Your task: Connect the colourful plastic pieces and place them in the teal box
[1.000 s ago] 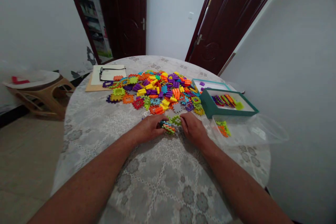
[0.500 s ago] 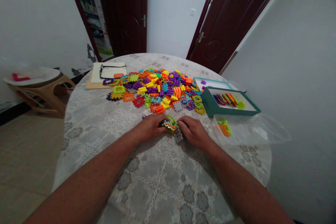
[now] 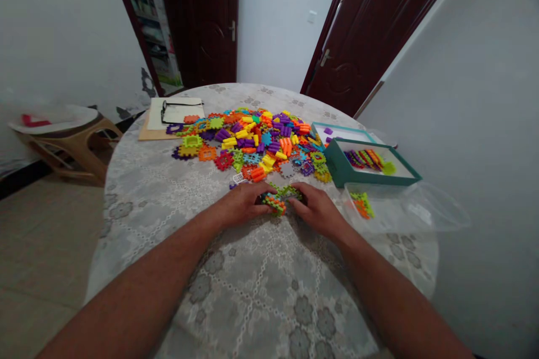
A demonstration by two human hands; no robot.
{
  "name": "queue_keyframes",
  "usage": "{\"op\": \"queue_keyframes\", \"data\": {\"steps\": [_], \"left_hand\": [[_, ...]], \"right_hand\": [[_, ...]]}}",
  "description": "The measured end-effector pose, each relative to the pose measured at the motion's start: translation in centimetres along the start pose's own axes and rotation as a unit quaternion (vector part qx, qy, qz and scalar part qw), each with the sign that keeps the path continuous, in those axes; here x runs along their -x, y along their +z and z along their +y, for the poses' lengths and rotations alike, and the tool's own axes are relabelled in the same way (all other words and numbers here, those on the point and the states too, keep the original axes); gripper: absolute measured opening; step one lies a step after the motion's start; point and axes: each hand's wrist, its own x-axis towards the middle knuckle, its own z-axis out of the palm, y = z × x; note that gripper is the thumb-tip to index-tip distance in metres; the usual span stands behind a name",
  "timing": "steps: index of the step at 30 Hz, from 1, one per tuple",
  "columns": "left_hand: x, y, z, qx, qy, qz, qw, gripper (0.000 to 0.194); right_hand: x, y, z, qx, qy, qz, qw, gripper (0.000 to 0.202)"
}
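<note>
My left hand [image 3: 244, 203] is closed around a small stack of toothed plastic building pieces [image 3: 275, 205], with orange and green edges showing. Its fingers hide part of the stack. Just to the right, my right hand [image 3: 315, 206] grips a green toothed piece [image 3: 291, 192] between thumb and fingers. The two held things are close together, and I cannot tell whether they are joined. Beyond both hands spreads a heap of colourful gear-shaped pieces and short ribbed connectors [image 3: 261, 143]. A small white window-like piece [image 3: 239, 178] lies at its near edge.
To the right stand a dark green box [image 3: 374, 179] with a row of pieces inside and a clear plastic tray [image 3: 391, 219] with green and orange pieces. Glasses [image 3: 164, 112] rest on papers at the back left. A brown stool [image 3: 80, 143] stands left of the round table.
My right hand has shifted slightly, with its fingers wider apart. The grey piece seen under it is no longer visible, and more of the green piece shows between the hands.
</note>
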Motion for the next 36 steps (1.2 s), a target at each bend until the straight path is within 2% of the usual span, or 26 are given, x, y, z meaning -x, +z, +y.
{"op": "queue_keyframes", "data": {"steps": [3,6,10,12,15,17,21,26,29,33,36], "left_hand": [[-0.1,0.5,-0.3,0.010,0.022,0.003,1.000,0.045],[-0.2,0.7,-0.4,0.011,0.009,0.009,1.000,0.047],[-0.1,0.5,-0.3,0.014,-0.011,0.002,1.000,0.058],[0.1,0.4,-0.3,0.015,-0.006,-0.003,1.000,0.058],[0.1,0.4,-0.5,0.015,0.013,-0.011,1.000,0.046],[0.1,0.3,-0.5,0.007,0.023,-0.004,1.000,0.039],[0.0,0.0,-0.3,-0.020,0.035,0.018,0.999,0.037],[0.0,-0.1,0.0,-0.030,0.032,0.019,0.999,0.032],[0.1,0.2,0.1,-0.043,0.033,0.028,0.998,0.030],[0.1,0.4,0.2,-0.052,0.040,0.050,0.997,0.030],[0.0,0.4,0.4,-0.042,0.049,0.050,0.997,0.035]], "right_hand": [[0.0,1.1,0.1,0.026,-0.030,0.048,0.998,0.023],[-0.1,1.6,-0.3,0.027,-0.049,0.063,0.996,0.021],[-0.1,1.8,-0.6,-0.011,-0.037,0.068,0.997,0.018],[-0.1,1.7,-0.7,-0.038,-0.024,0.056,0.997,0.018],[0.0,1.7,-0.7,-0.074,-0.003,0.022,0.997,0.021],[0.1,1.5,-0.8,-0.087,0.005,0.007,0.996,0.022],[0.1,1.2,-0.7,-0.106,0.011,-0.031,0.994,0.033],[0.0,0.4,-0.5,-0.110,0.019,-0.025,0.993,0.031],[0.1,-0.1,-0.9,-0.111,-0.003,-0.052,0.993,0.031],[0.4,-0.2,-1.9,-0.098,-0.006,-0.086,0.991,0.049],[0.5,0.5,-2.7,-0.069,-0.020,-0.079,0.994,0.064]]}}
